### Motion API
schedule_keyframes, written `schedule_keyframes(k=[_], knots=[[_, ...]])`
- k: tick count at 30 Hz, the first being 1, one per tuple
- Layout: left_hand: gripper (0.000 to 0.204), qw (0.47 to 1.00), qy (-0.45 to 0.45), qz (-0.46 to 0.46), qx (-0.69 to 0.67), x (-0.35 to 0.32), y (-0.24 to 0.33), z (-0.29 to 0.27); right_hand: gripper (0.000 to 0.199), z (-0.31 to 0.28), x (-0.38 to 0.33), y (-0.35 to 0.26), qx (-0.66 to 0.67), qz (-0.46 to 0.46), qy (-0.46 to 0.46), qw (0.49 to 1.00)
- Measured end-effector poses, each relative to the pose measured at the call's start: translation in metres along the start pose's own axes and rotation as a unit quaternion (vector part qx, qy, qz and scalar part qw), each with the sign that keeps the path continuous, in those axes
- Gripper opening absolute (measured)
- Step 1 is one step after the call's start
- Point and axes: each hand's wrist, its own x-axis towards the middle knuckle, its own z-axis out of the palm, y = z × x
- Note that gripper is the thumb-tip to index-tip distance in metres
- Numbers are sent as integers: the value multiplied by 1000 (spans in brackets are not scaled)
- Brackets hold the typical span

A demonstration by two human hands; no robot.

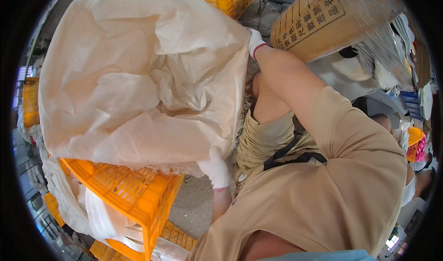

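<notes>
A large cream woven cloth sheet with frayed edges spreads across the left and middle of the view, sagging into creased folds at its centre. My left hand, in a white knitted glove, is closed on the sheet's near edge, close to its right corner. At the far right corner my right hand, gloved the same way, grips the edge; its fingers are partly hidden. What lies beneath the sheet is covered.
An orange plastic crate with white pieces stands below the sheet at near left. Another orange crate is at the far side. A big cardboard box sits at far right, beside plastic-wrapped stacks. My knee is close to the sheet.
</notes>
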Motion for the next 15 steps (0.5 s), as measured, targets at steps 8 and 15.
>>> schedule_keyframes(k=[8,15], knots=[[47,961,145,228,53,8,117,-78,29,83,-276,5,-197,-131,-115,965],[54,960,148,226,67,6,149,-132,55,151,-427,-43,-626,-648,-386,198]])
